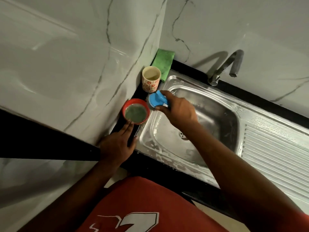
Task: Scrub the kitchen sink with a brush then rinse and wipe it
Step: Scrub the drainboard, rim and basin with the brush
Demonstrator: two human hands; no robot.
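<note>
The stainless-steel kitchen sink (215, 121) sits in a black stone counter (250, 97), with patchy white suds along its left and near rims. Over the sink's left rim, the right hand (177, 109) curls its fingers round the handle of a blue plastic scrubbing brush (158, 99). The left hand (117, 144) lies with fingers straight, their tips touching the near side of a round red tub of green soap paste (124, 106).

The tub stands on the narrow counter strip between wall and sink. Flat fingers only brace it, so a hard dab of the brush could probably tip it or slide it into the basin. A floral cream cup (150, 79) stands just beyond the brush and could be knocked by a careless swing. The sudsy rim looks slippery, so the brush may skid. A folded green cloth (163, 62) lies in the far left corner.
</note>
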